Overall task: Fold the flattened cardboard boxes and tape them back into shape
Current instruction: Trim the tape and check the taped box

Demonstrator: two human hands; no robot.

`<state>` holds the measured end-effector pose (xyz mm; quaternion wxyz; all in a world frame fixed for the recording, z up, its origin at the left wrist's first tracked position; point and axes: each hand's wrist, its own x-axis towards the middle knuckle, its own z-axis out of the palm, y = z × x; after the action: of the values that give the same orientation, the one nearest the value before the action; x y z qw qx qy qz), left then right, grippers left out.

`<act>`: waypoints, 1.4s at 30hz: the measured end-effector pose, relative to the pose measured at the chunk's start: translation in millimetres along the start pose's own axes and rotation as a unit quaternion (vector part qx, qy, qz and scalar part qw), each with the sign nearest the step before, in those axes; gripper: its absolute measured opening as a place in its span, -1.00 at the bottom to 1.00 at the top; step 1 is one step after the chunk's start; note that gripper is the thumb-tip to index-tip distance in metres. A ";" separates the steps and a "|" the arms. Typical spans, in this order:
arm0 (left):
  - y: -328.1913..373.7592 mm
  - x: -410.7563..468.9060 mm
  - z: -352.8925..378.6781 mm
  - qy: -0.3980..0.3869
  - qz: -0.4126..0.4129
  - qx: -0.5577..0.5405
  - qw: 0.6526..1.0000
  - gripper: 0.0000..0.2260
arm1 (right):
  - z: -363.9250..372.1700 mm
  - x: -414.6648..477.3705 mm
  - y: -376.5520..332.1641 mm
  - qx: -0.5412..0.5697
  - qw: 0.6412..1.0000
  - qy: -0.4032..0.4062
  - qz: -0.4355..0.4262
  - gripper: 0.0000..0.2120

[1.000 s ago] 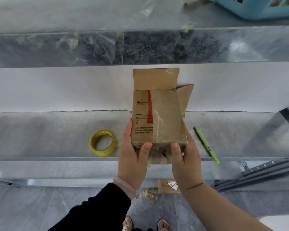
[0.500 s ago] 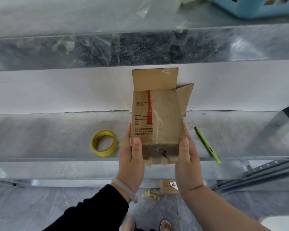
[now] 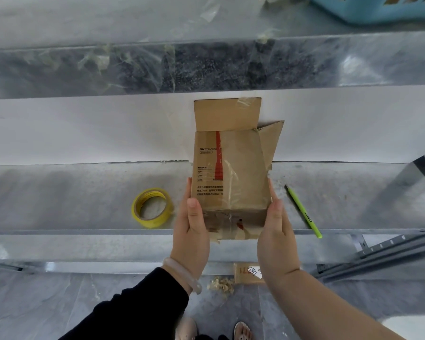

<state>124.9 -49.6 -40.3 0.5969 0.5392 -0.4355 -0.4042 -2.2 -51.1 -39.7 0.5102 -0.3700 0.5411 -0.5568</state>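
Cardboard box (image 3: 231,173) over worktop's (image 3: 71,200) near edge, long axis pointing away, far flaps open. Left hand (image 3: 192,231), right hand (image 3: 277,236): fingers wrapped round near end. Tape roll (image 3: 152,208) nearer left.

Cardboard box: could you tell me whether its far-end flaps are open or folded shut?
Open: on the cardboard box, the far flap sticks straight out and the side flap splays outward.

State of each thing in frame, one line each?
cardboard box: erected, far flaps open, near end closed with tape, held between both hands.
left hand: grips box's left side, thumb on top.
right hand: grips box's right side.
tape roll: flat on shelf, untouched.
green pen: lying on shelf, right of box.
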 end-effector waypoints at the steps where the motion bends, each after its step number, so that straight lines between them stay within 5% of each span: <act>1: 1.0 0.7 -0.7 -0.003 0.004 -0.003 1.000 -0.51 | -1.1 0.3 -0.4 0.004 1.000 -0.007 -0.009 -0.70; 5: 7.1 3.5 -7.7 -0.055 0.014 0.009 0.998 -0.51 | -4.4 -0.4 -12.5 0.002 0.998 -0.053 -0.039 -0.70; 9: 6.0 7.9 -6.7 -0.043 0.059 0.087 0.994 -0.27 | 0.2 5.6 -11.8 -0.094 0.991 -0.049 -0.076 -0.47; 14: -4.3 11.8 -9.7 -0.029 0.107 0.111 0.988 -0.40 | -7.7 14.5 3.3 -0.199 0.972 -0.045 -0.116 -0.30; 24: 10.5 8.6 5.4 -0.010 0.025 0.018 0.999 -0.59 | 0.5 12.8 -7.1 -0.078 0.992 -0.039 -0.090 -0.69; 29: 14.4 7.1 14.9 0.065 0.003 0.005 0.998 -0.79 | 3.3 15.1 -6.6 -0.047 0.996 -0.036 -0.062 -0.65; 35: 4.9 4.9 3.6 0.005 0.002 0.014 1.000 -0.55 | -13.5 14.9 -7.1 -0.042 0.994 -0.091 -0.049 -0.62; 42: 11.7 1.0 -9.3 -0.051 0.027 0.062 0.996 -0.38 | -31.3 6.1 -25.6 -0.111 0.974 -0.194 -0.034 -0.35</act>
<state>134.3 -46.8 -29.0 0.5504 0.5416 -0.5039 -0.3871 -37.9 -52.7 -19.8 0.5421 -0.5436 0.4767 -0.4281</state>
